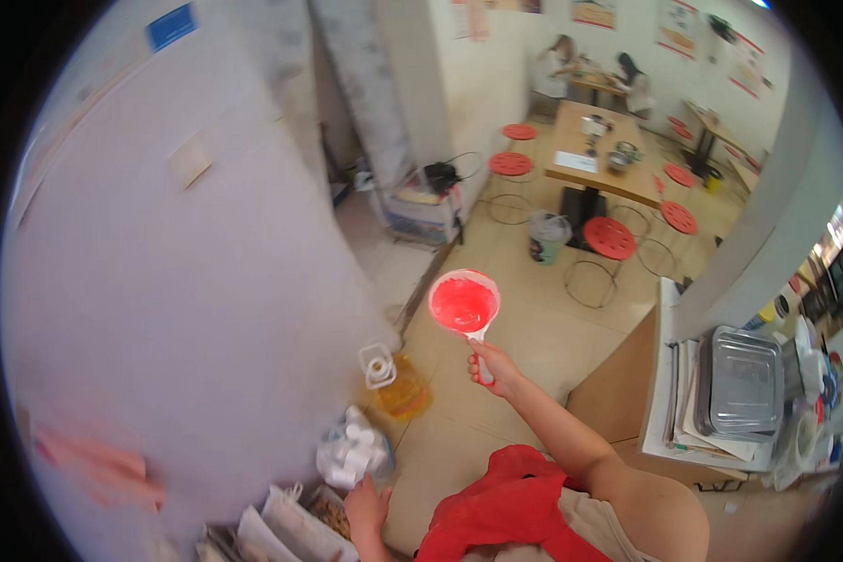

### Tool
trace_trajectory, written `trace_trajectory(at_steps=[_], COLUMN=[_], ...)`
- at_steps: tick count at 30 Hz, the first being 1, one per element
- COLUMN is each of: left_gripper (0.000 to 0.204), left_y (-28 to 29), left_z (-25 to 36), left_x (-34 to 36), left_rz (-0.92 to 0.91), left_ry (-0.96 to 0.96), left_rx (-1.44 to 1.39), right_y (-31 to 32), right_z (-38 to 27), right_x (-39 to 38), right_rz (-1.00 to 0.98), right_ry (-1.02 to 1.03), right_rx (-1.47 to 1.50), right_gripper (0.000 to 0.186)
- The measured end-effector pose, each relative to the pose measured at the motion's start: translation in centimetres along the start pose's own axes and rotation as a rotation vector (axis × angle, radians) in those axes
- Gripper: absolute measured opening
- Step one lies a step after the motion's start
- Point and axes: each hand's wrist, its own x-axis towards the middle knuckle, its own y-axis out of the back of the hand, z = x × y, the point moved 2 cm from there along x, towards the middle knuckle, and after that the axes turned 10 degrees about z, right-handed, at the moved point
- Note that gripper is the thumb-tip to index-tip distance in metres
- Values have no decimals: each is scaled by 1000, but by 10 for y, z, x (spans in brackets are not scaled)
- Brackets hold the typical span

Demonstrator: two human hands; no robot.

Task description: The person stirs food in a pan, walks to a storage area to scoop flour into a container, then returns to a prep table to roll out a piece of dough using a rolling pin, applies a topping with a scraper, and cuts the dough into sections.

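My right hand [497,367] is closed around the handle of a red plastic water scoop [464,302]. The scoop is held out in front of me above the tiled floor, its bowl facing up toward the camera. Its inside is red with a paler rim; whether any liquid lies in it I cannot tell. Low in the picture, my left hand [368,510] hangs with its fingers apart and nothing visible in them. It is nearest to a clear plastic bag [354,450] of white objects and a bin of brown pieces [332,513].
A large jug of yellow oil [401,391] stands by the white wall. At right, a counter [660,375] carries stacked metal trays [745,379]. Farther off are a wooden table [618,140], red stools [609,238], a bin [547,236] and two seated people.
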Motion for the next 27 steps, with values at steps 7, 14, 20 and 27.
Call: trace_trajectory(at_steps=[7, 14, 20, 27], left_gripper=[60, 69, 73, 68], left_y=[10, 4, -20, 42], left_z=[132, 131, 124, 270], left_x=[180, 344, 516, 689], left_rz=[-117, -318, -390, -214], left_ry=[-404, -226, -128, -537], left_rx=[-395, 15, 160, -70], right_y=[91, 142, 128, 82], right_z=[-94, -153, -223, -280], right_x=[47, 143, 239, 331], right_rz=[230, 494, 510, 538], right_ry=[158, 162, 182, 254], right_rx=[164, 336, 337, 178], right_gripper=[20, 15, 12, 10])
